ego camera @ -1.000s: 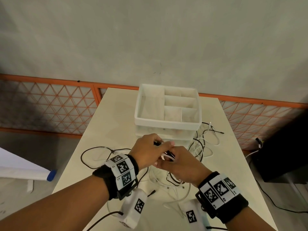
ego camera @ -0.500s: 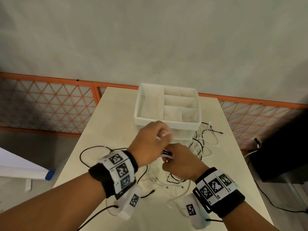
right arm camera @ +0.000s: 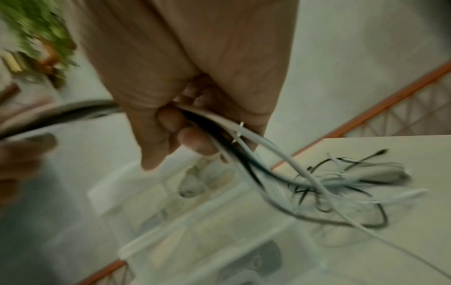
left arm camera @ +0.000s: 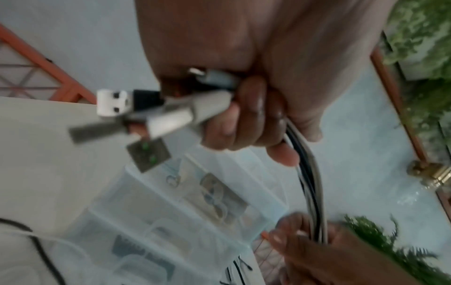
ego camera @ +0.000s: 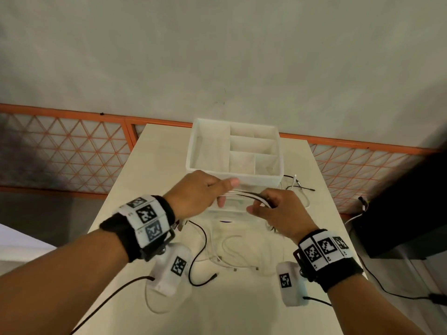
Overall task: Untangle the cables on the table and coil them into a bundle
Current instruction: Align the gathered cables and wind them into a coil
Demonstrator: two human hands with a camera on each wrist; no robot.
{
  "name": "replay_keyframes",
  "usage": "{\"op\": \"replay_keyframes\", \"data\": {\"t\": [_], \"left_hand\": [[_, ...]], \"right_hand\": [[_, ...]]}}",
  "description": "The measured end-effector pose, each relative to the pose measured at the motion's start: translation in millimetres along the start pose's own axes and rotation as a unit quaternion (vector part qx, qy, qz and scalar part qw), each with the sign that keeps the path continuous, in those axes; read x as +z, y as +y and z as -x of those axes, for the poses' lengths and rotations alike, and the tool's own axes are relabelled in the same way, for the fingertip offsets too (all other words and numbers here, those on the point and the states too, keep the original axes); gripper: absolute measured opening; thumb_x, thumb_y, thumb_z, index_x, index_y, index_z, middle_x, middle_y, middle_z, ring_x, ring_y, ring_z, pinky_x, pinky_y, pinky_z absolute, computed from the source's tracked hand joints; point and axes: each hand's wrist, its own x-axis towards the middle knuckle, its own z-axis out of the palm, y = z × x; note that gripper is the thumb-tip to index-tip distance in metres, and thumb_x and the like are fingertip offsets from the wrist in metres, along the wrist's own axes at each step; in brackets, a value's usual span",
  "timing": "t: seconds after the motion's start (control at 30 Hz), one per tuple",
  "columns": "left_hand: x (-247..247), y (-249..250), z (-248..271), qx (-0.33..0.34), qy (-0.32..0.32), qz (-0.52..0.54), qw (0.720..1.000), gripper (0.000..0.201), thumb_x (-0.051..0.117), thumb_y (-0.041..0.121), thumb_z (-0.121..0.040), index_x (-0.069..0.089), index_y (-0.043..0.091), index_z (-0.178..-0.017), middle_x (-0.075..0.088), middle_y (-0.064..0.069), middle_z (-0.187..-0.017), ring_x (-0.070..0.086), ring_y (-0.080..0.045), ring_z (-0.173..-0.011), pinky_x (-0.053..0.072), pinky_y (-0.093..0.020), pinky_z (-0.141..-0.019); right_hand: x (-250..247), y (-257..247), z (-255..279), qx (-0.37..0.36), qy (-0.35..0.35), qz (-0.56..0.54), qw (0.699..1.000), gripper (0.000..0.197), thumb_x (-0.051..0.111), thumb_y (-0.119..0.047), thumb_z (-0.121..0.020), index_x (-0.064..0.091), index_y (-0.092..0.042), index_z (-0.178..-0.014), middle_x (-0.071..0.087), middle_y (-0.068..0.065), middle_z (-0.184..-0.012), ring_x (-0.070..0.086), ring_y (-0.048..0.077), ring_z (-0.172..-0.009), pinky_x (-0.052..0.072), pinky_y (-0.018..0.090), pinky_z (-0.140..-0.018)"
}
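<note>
Head view: the left hand [ego camera: 193, 194] and the right hand [ego camera: 280, 211] are raised above the middle of the desk [ego camera: 154, 165], each closed around the same bunch of black and white cables [ego camera: 244, 195], which spans the short gap between them just in front of the white divided box [ego camera: 232, 151]. The box stands toward the far edge of the desk.

Left wrist view: the left hand [left arm camera: 256, 77] curls its fingers [left arm camera: 246, 108] round the cable ends; several USB plugs [left arm camera: 151, 110], white, black and metal, stick out together past the fingers toward the desk's left side. The strands leave the hand on the other side and run to the right hand [left arm camera: 317, 250].

Right wrist view: the right hand [right arm camera: 195, 86] pinches the strands between thumb and curled fingers [right arm camera: 192, 140]. Beyond it the cables [right arm camera: 244, 138] drop slack to a loose tangle [right arm camera: 341, 185] lying on the desk near its right edge, beside the box. This view is blurred, so single strands cannot be traced.

More loops of white and black cable [ego camera: 227, 247] lie on the desk below the hands, toward its near edge, apart from both hands. A dark unit [ego camera: 411, 201] stands off the desk past its right edge.
</note>
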Motion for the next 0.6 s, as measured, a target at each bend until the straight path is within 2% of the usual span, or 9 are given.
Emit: {"op": "replay_keyframes", "data": {"t": [0.07,0.17,0.23,0.3,0.33,0.4,0.47,0.53,0.6], "left_hand": [[-3.9,-1.4,0.1,-0.02,-0.05,-0.013,0.998,0.064,0.041,0.066,-0.091,0.067,0.011,-0.068,0.043,0.012,-0.039,0.041,-0.005,-0.038,0.042,-0.024,-0.055],[10.9,0.4,0.9,-0.061,-0.118,0.018,0.991,0.072,0.032,0.071,-0.09,0.069,0.01,-0.08,0.049,0.002,-0.052,0.051,-0.015,-0.049,0.049,-0.031,-0.066],[16.7,4.9,-0.7,-0.082,-0.072,0.084,0.99,0.075,0.033,0.073,-0.088,0.069,0.009,-0.077,0.045,-0.003,-0.055,0.047,-0.018,-0.049,0.047,-0.029,-0.061],[10.9,7.7,-2.9,-0.073,0.027,0.133,0.988,0.067,0.04,0.072,-0.088,0.063,0.014,-0.064,0.039,-0.002,-0.051,0.037,-0.017,-0.045,0.038,-0.024,-0.052],[4.5,7.8,-4.2,-0.062,0.074,0.149,0.984,0.061,0.047,0.069,-0.088,0.06,0.016,-0.058,0.036,0.001,-0.048,0.032,-0.016,-0.043,0.033,-0.023,-0.048],[-12.0,7.5,-6.0,-0.037,0.135,0.186,0.972,0.055,0.058,0.061,-0.087,0.054,0.018,-0.052,0.03,0.002,-0.047,0.024,-0.014,-0.041,0.027,-0.021,-0.044],[-25.2,6.4,-6.0,-0.02,0.155,0.231,0.96,0.052,0.065,0.056,-0.084,0.052,0.019,-0.05,0.031,-0.009,-0.055,0.021,-0.015,-0.044,0.026,-0.021,-0.044],[-32.0,3.9,-4.7,-0.013,0.159,0.254,0.954,0.051,0.068,0.053,-0.082,0.052,0.019,-0.048,0.037,-0.012,-0.067,0.021,-0.018,-0.047,0.026,-0.022,-0.045],[-34.0,1.3,-3.7,-0.012,0.149,0.243,0.958,0.051,0.069,0.051,-0.083,0.053,0.018,-0.047,0.039,-0.013,-0.069,0.021,-0.019,-0.049,0.025,-0.022,-0.046]], "right_hand": [[-2.5,7.4,-2.7,0.012,0.048,0.01,0.999,0.019,0.084,-0.032,-0.077,0.07,-0.023,-0.068,0.059,-0.001,-0.058,0.046,0.013,-0.052,0.041,0.032,-0.057],[4.3,-9.1,-4.7,-0.048,0.056,0.038,0.997,0.008,0.08,-0.031,-0.082,0.076,-0.025,-0.079,0.067,0.001,-0.063,0.047,0.008,-0.05,0.04,0.025,-0.053],[5.1,-20.7,-6.3,-0.085,0.06,0.042,0.994,0.004,0.076,-0.03,-0.086,0.077,-0.026,-0.086,0.07,-0.006,-0.066,0.056,0.008,-0.055,0.045,0.022,-0.056],[-1.2,-18.7,-6.7,-0.079,0.056,0.047,0.994,0.012,0.073,-0.031,-0.088,0.075,-0.024,-0.078,0.068,-0.007,-0.064,0.058,0.011,-0.058,0.047,0.026,-0.058],[-5.3,-11.8,-6.1,-0.056,0.041,0.065,0.995,0.019,0.072,-0.033,-0.089,0.074,-0.021,-0.074,0.067,-0.004,-0.064,0.059,0.015,-0.062,0.05,0.031,-0.061],[-12.5,11.4,-5.8,0.013,0.016,0.179,0.984,0.023,0.07,-0.039,-0.089,0.076,-0.017,-0.082,0.07,0.005,-0.085,0.061,0.025,-0.087,0.053,0.04,-0.08],[-18.2,37.9,-5.4,0.085,0.013,0.309,0.947,0.022,0.068,-0.044,-0.087,0.078,-0.028,-0.098,0.061,0.006,-0.106,0.053,0.029,-0.109,0.047,0.042,-0.095],[-23.2,59.0,-7.6,0.151,0.013,0.328,0.932,0.022,0.067,-0.045,-0.088,0.077,-0.032,-0.102,0.062,0.006,-0.105,0.058,0.03,-0.106,0.049,0.036,-0.089],[-27.9,69.2,-11.8,0.216,0.005,0.306,0.927,0.021,0.064,-0.045,-0.09,0.075,-0.028,-0.097,0.067,0.005,-0.093,0.061,0.028,-0.087,0.049,0.03,-0.075]]}}
